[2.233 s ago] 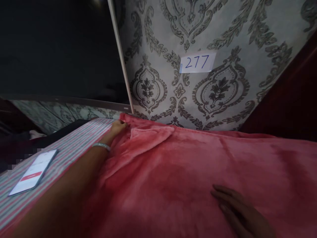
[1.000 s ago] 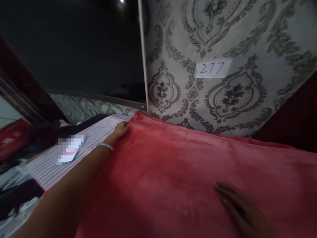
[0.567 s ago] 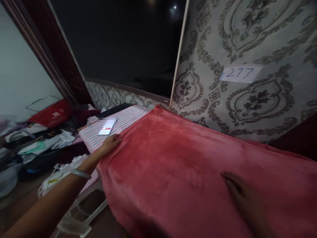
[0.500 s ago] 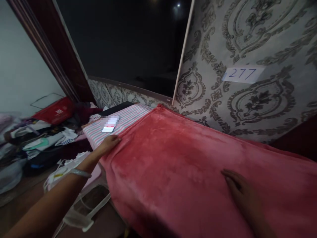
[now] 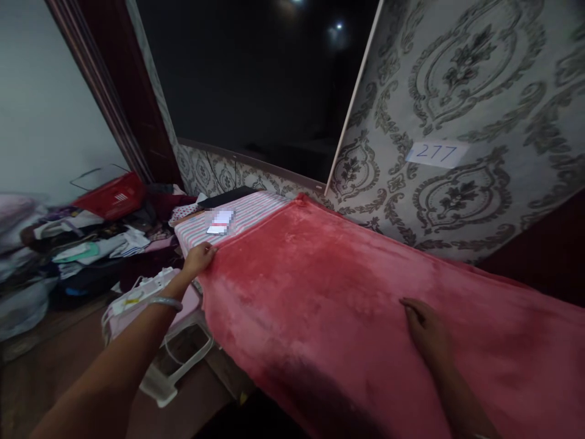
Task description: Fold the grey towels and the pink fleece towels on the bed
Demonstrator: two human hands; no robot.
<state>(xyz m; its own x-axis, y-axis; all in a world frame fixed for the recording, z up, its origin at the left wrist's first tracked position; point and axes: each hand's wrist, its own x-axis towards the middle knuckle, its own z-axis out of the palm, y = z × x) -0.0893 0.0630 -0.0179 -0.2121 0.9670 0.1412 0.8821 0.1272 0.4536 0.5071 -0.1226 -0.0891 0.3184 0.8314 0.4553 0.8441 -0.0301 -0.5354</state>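
- I see the left hand (image 5: 198,259) pinching the red blanket (image 5: 311,280); tugging left could nudge the phone (image 5: 220,223)
- Right hand (image 5: 426,329): grip I cannot tell; its dragging could wrinkle the red blanket

In front of me the bench (image 5: 187,219) wears a striped cloth (image 5: 260,207) of pink, white and grey. My plush red blanket (image 5: 320,274) spreads over most of it and drapes past the near edge. On the uncovered stripes lies a lit phone (image 5: 220,223); behind it, a flat black object (image 5: 228,197).
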